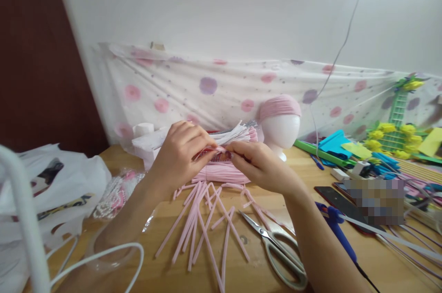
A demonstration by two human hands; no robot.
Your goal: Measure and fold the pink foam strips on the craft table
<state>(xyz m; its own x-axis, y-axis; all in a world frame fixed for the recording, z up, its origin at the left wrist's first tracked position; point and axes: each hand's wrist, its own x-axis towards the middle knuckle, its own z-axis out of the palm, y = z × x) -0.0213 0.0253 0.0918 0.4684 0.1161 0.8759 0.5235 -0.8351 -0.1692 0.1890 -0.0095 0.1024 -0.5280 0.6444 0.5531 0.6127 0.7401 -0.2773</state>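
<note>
My left hand and my right hand meet near the middle of the view, fingertips pinched on a small pink piece between them. Its full shape is hidden by the fingers. Just below and behind the hands lies a bundle of pink strips. Loose pink fuzzy stems fan out on the wooden table toward me. Scissors with pale handles rest partly open, beside my right forearm.
A white foam head with a pink band stands behind my right hand. At right are a blue glue gun, a dark phone and coloured craft materials. Plastic bags and a white curved tube are at left.
</note>
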